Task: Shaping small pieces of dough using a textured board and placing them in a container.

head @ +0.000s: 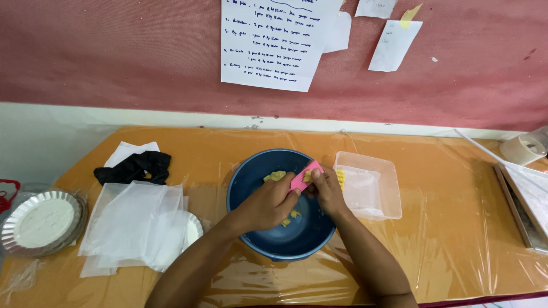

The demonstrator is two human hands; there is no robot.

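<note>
The left hand (267, 206) clamps one end of a flat pink plastic comb-like tool (304, 175) over the round dark-blue plastic bowl (251, 177) on the plastic-covered orange counter (445, 228). The right hand (326, 191) pinches a small piece of yellow dough (308, 176) against the tool; both grips are closed. Risk: excess pressure could tilt the tool, dropping dough outside the clear rectangular plastic tub (377, 171) beside the bowl.

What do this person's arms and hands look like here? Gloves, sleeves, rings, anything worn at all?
Both arms are bare from the bottom edge of the picture up to the fingers: no sleeves show. The left hand and the right hand wear no gloves. No watch, bracelet or ring is visible on the sides that show. Nails are too small to judge.
</note>
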